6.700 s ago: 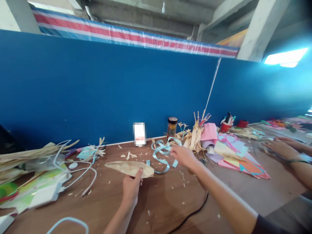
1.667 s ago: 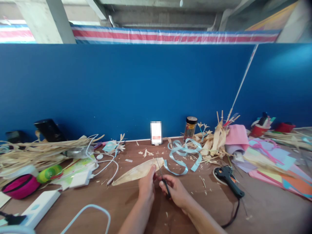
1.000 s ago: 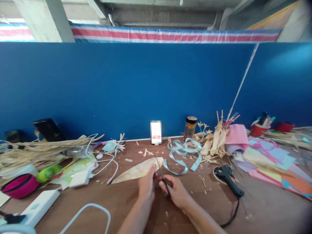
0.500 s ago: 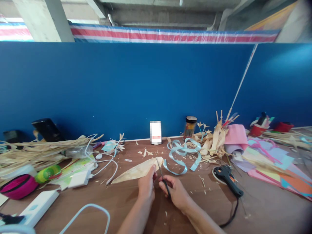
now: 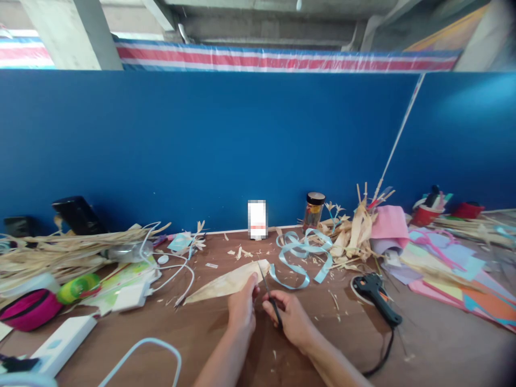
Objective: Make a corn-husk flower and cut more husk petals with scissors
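Observation:
A long, pale corn husk (image 5: 228,282) tapers to a point at its left end. My left hand (image 5: 243,303) is closed on its right part, thumb on top. In my right hand (image 5: 292,317) is a pair of scissors (image 5: 274,309) with dark handles, fingers wrapped round them. Their blades reach up to the husk's right end and lie across it. Just right of the husk a light blue ribbon (image 5: 300,252) lies in loose curls. Small husk scraps (image 5: 241,251) are scattered behind the husk.
A glue gun (image 5: 374,293) with a black cord lies to the right, beside coloured paper sheets (image 5: 479,290). A lidded jar (image 5: 314,209) and a husk bundle (image 5: 358,231) stand behind. At left are white cables (image 5: 189,269), a power strip (image 5: 66,341) and a magenta pouch (image 5: 32,309).

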`<state>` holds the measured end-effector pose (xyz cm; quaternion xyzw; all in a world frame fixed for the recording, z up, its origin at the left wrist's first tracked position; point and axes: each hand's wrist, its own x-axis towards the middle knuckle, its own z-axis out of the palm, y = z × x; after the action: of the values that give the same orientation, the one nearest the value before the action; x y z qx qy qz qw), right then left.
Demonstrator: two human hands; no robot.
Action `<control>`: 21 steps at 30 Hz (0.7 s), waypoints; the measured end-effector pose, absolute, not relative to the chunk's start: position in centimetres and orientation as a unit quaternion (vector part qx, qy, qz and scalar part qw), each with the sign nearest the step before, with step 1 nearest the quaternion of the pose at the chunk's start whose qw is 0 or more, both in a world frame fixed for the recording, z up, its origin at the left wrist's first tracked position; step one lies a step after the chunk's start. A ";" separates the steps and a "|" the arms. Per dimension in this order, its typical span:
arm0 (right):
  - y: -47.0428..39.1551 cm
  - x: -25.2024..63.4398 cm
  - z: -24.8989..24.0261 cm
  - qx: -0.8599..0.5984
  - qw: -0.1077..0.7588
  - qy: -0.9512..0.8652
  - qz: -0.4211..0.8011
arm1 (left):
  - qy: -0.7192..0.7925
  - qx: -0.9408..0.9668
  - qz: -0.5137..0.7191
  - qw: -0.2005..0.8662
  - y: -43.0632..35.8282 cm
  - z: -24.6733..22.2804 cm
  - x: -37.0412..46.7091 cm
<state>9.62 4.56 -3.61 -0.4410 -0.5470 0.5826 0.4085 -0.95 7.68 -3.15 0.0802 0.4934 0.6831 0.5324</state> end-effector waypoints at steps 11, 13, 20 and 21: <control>4.8 9.6 -3.8 -0.449 0.410 -0.536 0.585 | 0.498 0.085 0.681 0.530 7.7 -3.2 -1.0; 5.1 10.0 -4.1 -0.485 0.408 -0.548 0.545 | 0.495 0.088 0.680 0.533 7.7 -3.1 -1.1; 5.5 12.0 -3.5 -0.647 0.279 -0.685 0.187 | 0.460 0.075 0.722 0.512 8.0 -2.3 -1.7; 5.4 12.2 -3.3 -0.647 0.258 -0.698 0.161 | 0.459 0.083 0.731 0.499 8.1 -2.1 -1.8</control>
<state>12.18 5.42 -3.30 -0.6475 -0.6985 0.1615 0.2584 -1.83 8.10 -2.12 0.0826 0.4586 0.7310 0.4985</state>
